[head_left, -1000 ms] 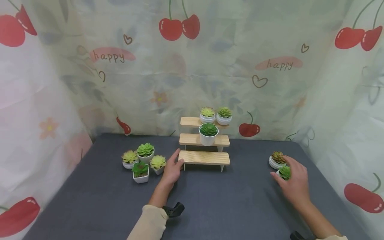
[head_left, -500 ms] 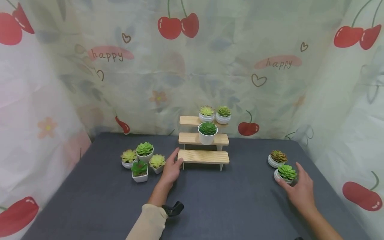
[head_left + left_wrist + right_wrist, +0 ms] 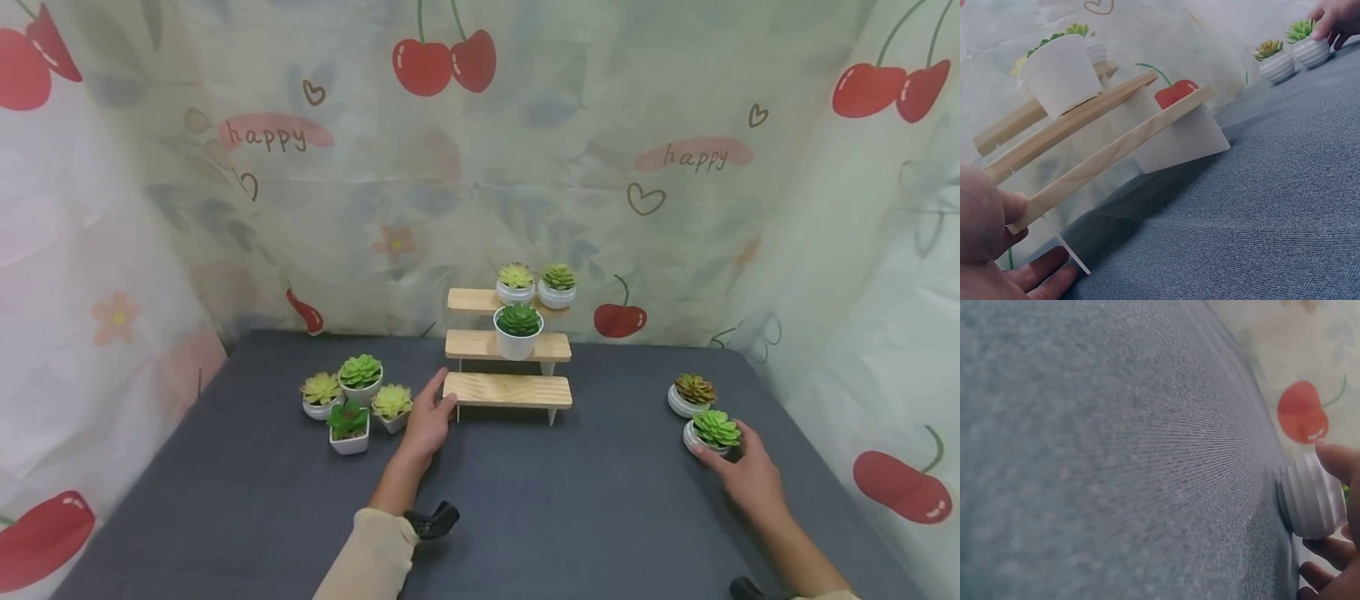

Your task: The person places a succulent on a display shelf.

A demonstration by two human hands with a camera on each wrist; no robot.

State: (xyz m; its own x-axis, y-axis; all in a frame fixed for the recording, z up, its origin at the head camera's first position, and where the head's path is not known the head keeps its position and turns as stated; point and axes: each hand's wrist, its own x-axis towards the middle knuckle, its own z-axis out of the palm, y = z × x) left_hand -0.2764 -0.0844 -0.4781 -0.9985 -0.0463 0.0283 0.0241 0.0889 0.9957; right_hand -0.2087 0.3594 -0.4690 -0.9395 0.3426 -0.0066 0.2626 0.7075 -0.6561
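I watched the right hand (image 3: 754,478) close round the bright green succulent (image 3: 715,429), apparently still on the table (image 3: 570,500); I judged it secured. The left hand (image 3: 428,427) pinched the wooden stand (image 3: 507,390).

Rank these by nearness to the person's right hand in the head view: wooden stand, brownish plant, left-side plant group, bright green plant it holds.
From the right hand:
1. Bright green plant, in its grip
2. Brownish plant, just behind
3. Wooden stand, in the middle
4. Plant group, on the left
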